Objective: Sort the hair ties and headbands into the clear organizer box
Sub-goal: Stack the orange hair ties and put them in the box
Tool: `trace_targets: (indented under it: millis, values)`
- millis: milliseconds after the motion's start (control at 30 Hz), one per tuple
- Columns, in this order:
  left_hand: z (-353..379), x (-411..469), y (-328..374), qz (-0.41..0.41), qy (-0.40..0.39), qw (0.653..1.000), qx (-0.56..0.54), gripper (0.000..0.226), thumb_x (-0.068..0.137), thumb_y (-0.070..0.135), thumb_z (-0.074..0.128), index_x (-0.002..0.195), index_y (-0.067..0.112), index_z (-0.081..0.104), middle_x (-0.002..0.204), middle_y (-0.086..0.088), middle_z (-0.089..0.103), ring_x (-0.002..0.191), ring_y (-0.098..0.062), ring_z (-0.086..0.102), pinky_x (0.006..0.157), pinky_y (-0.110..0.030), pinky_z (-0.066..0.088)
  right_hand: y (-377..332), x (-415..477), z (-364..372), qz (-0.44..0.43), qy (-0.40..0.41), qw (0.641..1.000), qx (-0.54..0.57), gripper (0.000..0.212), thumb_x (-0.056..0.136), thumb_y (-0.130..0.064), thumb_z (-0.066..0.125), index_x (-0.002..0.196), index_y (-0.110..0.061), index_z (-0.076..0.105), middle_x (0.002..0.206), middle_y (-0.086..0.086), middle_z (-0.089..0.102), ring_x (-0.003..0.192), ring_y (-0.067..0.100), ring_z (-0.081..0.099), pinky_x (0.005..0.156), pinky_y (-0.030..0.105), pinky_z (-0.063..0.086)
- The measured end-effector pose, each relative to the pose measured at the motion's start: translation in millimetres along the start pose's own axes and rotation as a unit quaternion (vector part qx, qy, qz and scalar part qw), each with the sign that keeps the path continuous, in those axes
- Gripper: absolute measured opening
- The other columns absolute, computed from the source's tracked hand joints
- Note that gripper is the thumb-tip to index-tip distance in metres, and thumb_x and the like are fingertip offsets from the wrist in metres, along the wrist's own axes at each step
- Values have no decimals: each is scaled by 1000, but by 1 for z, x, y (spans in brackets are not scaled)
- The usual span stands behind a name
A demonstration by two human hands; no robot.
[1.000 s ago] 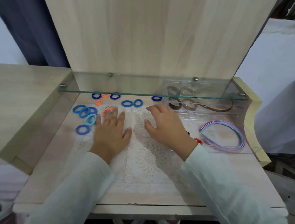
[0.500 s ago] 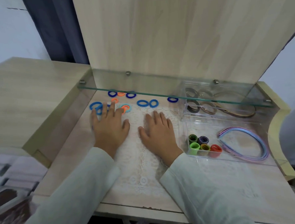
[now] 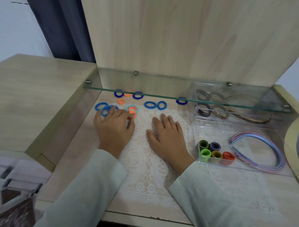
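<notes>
Because the ties (image 3: 150, 102) are soft, light loops, pinching one rim should lift them. They lie at eleven o'clock, the box (image 3: 194, 133) at three. The left hand (image 3: 114, 132) curls over some, grip unclear; the right hand (image 3: 168, 138) lies flat, holding nothing.

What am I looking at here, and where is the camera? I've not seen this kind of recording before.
No machine here: a person's two bare hands, filmed by one head-worn camera looking down. Loose blue and orange hair ties lie on a desk with a lace mat. At right, a clear organizer box holds rolled ties and pastel headbands. The left hand bends over the loose ties; whether it grips one is unclear. The right hand lies flat on the mat, empty.
</notes>
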State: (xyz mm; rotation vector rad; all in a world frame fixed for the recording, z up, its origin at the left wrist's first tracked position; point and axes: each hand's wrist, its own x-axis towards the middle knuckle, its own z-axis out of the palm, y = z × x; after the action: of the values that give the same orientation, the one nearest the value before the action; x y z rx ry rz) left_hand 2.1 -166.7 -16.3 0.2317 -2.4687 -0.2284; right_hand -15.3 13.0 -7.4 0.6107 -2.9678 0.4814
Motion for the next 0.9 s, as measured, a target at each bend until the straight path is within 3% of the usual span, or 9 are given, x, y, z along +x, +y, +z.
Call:
trace_targets:
  millis: [167,333,633,800,900]
  values:
    - [-3,-3,-5,33,31,999,-10,15,84,38,66,78,25,67,83,10,70,94,-16,66,106,-52,29,2,3,-1,0,12,1000,18,50,98,-45,34,144,-26,35,157,6,25,145,26,16,117,44,9]
    - [-8,-10,-7,91,-19,996,-17,12,84,35,63,84,24,67,93,10,73,120,-22,62,112,-61,22,1,17,-1,3,67,997,32,36,96,-37,42,125,-20,56,135,6,48,127,25,39,106,41,26]
    - [-20,-19,-6,68,-82,994,-39,11,84,42,58,87,32,63,99,19,71,125,-15,57,117,-52,15,-5,59,9,-60,125,990,17,37,92,-25,48,127,-26,61,132,7,52,124,29,41,100,43,32]
    - [-16,-20,-5,94,-111,986,-86,15,86,38,50,88,32,63,98,20,71,134,-14,49,116,-58,19,-19,78,14,-117,120,984,65,32,87,-19,51,113,-29,69,125,7,56,116,30,46,94,44,36]
    - [-16,-21,-4,125,-105,980,-110,14,85,36,50,86,30,63,100,18,70,134,-13,49,116,-53,20,-23,86,17,-125,107,983,79,28,85,-16,56,106,-26,72,124,10,56,116,33,46,90,43,36]
